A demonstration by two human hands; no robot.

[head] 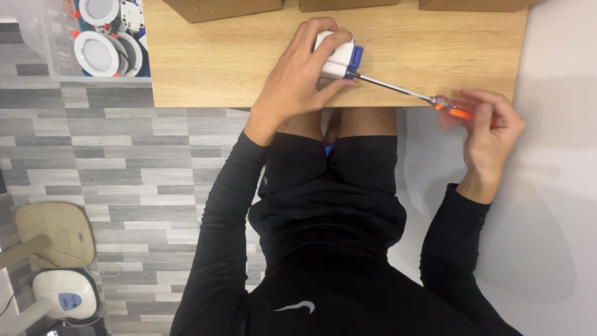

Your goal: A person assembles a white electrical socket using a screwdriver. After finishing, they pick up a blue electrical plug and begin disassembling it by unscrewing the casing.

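1 small white box with a blue end lies on the wooden table, near its near edge, and 1 screwdriver with an orange handle and a thin metal shaft meets the blue end with its tip. The left hand lies over the box from the near side, fingers curled around its top and sides, thumb pressed beside the blue end. The right hand hovers off the table's right near corner, fingers closed round the orange handle. At the far left, a clear bin holds at least 3 round white light fittings. 3 cardboard boxes line the far edge.
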